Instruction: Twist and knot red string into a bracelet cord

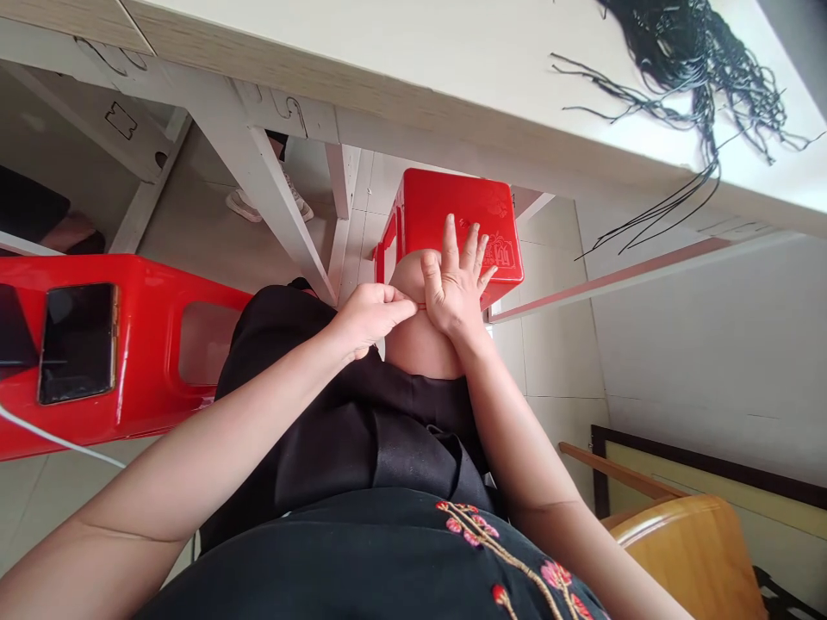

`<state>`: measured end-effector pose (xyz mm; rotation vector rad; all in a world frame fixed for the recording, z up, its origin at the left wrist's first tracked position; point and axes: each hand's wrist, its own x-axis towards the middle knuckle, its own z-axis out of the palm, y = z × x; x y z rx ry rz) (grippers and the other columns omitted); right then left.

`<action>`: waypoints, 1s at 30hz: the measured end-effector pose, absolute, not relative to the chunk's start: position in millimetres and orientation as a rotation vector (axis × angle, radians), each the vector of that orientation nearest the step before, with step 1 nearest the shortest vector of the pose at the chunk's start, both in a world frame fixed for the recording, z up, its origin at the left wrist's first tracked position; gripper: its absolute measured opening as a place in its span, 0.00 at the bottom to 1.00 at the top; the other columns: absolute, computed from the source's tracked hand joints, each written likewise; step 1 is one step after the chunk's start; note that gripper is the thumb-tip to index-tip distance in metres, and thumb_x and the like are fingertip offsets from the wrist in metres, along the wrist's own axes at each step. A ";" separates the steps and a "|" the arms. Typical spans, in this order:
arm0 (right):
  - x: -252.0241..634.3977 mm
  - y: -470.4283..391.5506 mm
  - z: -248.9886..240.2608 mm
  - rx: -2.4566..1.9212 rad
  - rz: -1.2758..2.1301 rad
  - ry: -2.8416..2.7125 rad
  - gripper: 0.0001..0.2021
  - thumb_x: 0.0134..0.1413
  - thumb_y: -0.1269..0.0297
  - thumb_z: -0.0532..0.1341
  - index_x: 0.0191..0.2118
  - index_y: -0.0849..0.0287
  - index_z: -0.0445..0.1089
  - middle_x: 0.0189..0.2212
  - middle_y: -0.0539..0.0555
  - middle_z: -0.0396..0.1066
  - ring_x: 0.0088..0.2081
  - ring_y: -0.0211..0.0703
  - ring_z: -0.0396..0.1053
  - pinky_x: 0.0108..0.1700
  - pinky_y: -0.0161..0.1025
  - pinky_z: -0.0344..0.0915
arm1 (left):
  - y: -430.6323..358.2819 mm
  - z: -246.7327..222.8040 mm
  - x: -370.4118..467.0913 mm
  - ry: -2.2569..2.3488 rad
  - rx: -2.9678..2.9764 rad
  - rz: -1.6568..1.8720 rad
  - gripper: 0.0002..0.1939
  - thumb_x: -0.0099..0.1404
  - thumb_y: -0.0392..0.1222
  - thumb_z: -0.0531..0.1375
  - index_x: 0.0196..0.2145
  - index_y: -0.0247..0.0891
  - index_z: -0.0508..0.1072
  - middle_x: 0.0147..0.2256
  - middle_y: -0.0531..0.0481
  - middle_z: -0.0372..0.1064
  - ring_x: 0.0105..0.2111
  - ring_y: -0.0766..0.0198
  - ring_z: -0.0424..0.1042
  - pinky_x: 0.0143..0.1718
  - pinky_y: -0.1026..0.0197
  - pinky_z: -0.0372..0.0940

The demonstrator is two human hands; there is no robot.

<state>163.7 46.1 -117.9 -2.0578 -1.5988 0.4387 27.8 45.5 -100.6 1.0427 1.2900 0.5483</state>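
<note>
Over my bare knee (419, 344), my left hand (378, 314) is closed in a pinch, thumb against the fingers. A short piece of thin reddish cord (422, 306) shows between its fingertips and the heel of my right hand; the rest is hidden. My right hand (457, 288) lies against the knee with its fingers spread wide. Beyond the knee is a red plastic stool (462, 194). On the table (452, 43) above lies a bundle of black cords (704, 69), some strands hanging over the edge.
A phone (78, 343) lies on another red stool (148, 301) at the left, near a white cable (58, 441). White table legs (258, 189) stand ahead. A wooden chair (691, 551) is at the lower right. Another person's shoes (244, 207) show under the table.
</note>
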 end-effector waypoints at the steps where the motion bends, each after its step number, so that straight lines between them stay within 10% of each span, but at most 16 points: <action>1: 163.1 49.6 -116.3 -2.058 0.423 -1.598 0.32 0.65 0.43 0.42 0.70 0.47 0.40 0.72 0.59 0.29 0.71 0.63 0.25 0.60 0.79 0.30 | 47.0 -100.1 27.7 1.295 1.040 0.546 0.05 0.45 0.37 0.63 0.18 0.37 0.69 0.15 0.58 0.57 0.17 0.73 0.50 0.18 0.66 0.44; 30: 152.0 110.5 -106.5 -2.161 0.337 -1.829 0.37 0.63 0.38 0.40 0.70 0.53 0.41 0.70 0.63 0.39 0.71 0.65 0.27 0.61 0.76 0.22 | 86.0 -106.0 22.4 1.345 0.978 0.523 0.08 0.45 0.35 0.63 0.18 0.38 0.66 0.16 0.56 0.56 0.18 0.71 0.54 0.17 0.67 0.47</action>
